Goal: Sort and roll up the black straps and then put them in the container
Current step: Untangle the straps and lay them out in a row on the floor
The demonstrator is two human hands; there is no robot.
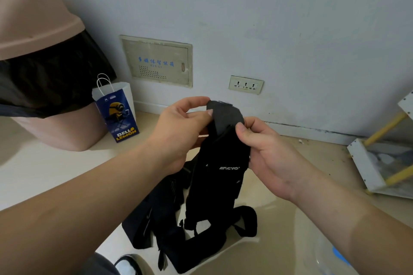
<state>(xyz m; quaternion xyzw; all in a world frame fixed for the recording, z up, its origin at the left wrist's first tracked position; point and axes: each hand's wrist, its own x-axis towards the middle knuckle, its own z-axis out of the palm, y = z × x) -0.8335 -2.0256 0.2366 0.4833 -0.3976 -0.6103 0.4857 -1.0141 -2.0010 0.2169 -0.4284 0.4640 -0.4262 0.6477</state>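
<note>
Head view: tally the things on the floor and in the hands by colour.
Black: 2 — held strap, strap pile
Pink: 1 — bin
Blue: 1 — paper bag
White and yellow: 1 — rack
Total: 5
Both hands, left and right, pinch the strap's top.

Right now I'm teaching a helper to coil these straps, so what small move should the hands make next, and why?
Probably keep folding the strap's top end down into a first tight turn. Both the left hand and the right hand pinch that bent tip, while the rest hangs unrolled toward the pile of straps on the floor.
</note>
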